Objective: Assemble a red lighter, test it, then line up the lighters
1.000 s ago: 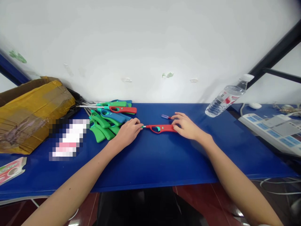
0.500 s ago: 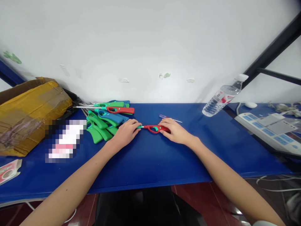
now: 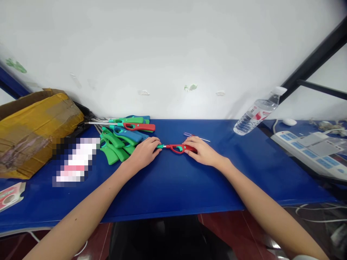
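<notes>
Closing fingers (image 3: 193,143) on a red lighter (image 3: 177,148), left hand (image 3: 143,153) and right hand (image 3: 203,151) rest on a blue table (image 3: 173,191), white wall (image 3: 173,54) behind.

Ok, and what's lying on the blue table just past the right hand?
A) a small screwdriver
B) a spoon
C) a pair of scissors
A: the small screwdriver lies on the blue table, its thin shaft showing just beyond the right hand.

No wording can be read anywhere. The label on the plastic water bottle (image 3: 259,115) shows red and white printing, too small to make out, and the printed card (image 3: 11,195) at the table's left edge is equally illegible; the power strip (image 3: 307,153) shows no legible markings.
</notes>
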Action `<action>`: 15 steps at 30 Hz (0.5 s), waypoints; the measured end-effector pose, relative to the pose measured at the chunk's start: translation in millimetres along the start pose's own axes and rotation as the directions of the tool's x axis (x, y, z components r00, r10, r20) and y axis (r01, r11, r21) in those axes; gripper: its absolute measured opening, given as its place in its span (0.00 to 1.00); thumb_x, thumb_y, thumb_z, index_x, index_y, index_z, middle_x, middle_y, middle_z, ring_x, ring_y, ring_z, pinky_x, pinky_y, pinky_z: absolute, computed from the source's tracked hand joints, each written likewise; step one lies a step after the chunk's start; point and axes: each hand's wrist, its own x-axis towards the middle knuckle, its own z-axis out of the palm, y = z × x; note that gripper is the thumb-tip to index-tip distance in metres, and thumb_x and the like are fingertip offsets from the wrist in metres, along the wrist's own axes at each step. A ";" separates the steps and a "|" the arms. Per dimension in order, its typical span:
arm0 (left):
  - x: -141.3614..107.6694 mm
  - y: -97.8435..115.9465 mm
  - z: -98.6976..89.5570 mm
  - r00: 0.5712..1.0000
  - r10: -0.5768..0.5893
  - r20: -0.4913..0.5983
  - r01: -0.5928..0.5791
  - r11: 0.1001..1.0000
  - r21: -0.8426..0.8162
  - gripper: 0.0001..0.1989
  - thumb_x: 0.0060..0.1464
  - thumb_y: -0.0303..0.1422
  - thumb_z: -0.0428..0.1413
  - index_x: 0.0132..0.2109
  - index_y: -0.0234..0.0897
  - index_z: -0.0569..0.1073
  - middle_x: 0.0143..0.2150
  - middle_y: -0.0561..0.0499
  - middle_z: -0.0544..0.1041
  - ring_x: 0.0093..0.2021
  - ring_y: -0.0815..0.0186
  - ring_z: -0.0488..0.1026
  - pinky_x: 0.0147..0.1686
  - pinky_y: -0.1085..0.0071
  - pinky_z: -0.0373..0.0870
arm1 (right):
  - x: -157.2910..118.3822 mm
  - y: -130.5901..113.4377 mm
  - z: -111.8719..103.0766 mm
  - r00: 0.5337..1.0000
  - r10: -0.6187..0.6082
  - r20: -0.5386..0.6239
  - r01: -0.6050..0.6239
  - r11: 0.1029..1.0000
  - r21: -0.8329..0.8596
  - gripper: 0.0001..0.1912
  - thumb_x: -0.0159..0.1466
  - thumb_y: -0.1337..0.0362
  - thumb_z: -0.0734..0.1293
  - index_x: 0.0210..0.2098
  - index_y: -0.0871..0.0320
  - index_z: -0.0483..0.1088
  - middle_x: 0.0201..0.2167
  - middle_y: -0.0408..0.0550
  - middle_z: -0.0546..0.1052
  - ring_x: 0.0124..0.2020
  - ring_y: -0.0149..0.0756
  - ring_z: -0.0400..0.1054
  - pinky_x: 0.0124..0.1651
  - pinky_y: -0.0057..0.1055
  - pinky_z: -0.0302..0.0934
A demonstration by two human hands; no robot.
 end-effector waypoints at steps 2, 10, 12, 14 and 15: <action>0.8 -0.2 1.1 1.000 -0.004 0.002 0.005 1.000 -0.025 0.11 0.63 0.31 0.50 0.46 0.36 0.75 0.52 0.43 0.77 0.51 0.55 0.74 0.52 0.57 0.72 | -0.1 0.1 0.1 1.000 0.003 -0.001 -0.003 1.000 0.003 0.16 0.70 0.58 0.60 0.52 0.56 0.72 0.49 0.56 0.75 0.55 0.49 0.67 0.60 0.50 0.60; 5.7 0.0 -4.2 0.993 -0.113 0.022 0.116 0.971 -0.209 0.09 0.57 0.35 0.55 0.42 0.38 0.77 0.44 0.48 0.81 0.42 0.59 0.78 0.47 0.62 0.74 | -0.5 1.3 -1.4 1.000 0.004 0.004 -0.004 1.000 0.029 0.16 0.70 0.57 0.60 0.52 0.55 0.73 0.49 0.56 0.75 0.54 0.49 0.68 0.59 0.51 0.62; 5.5 -1.9 -4.5 0.995 -0.089 0.035 0.094 0.976 -0.197 0.12 0.59 0.36 0.54 0.45 0.37 0.77 0.45 0.46 0.80 0.44 0.58 0.78 0.49 0.61 0.74 | -1.1 2.1 -2.9 1.000 0.002 0.006 -0.002 1.000 0.030 0.16 0.70 0.57 0.60 0.52 0.55 0.73 0.49 0.55 0.75 0.55 0.50 0.67 0.59 0.51 0.62; 4.7 -3.8 -2.9 0.998 -0.057 0.038 0.063 0.982 -0.178 0.13 0.61 0.35 0.52 0.46 0.36 0.77 0.48 0.44 0.80 0.48 0.56 0.77 0.52 0.59 0.72 | -1.9 2.7 -4.6 1.000 0.003 0.001 -0.003 1.000 0.020 0.16 0.70 0.58 0.61 0.52 0.55 0.73 0.50 0.55 0.75 0.57 0.50 0.66 0.59 0.51 0.61; 4.3 -4.3 -1.8 0.998 -0.043 0.038 0.049 0.984 -0.169 0.13 0.62 0.34 0.51 0.46 0.36 0.77 0.49 0.43 0.79 0.50 0.56 0.76 0.54 0.58 0.71 | -2.3 2.7 -5.4 1.000 0.005 -0.001 -0.005 1.000 0.012 0.16 0.70 0.58 0.61 0.52 0.55 0.73 0.50 0.55 0.75 0.57 0.50 0.65 0.60 0.51 0.61</action>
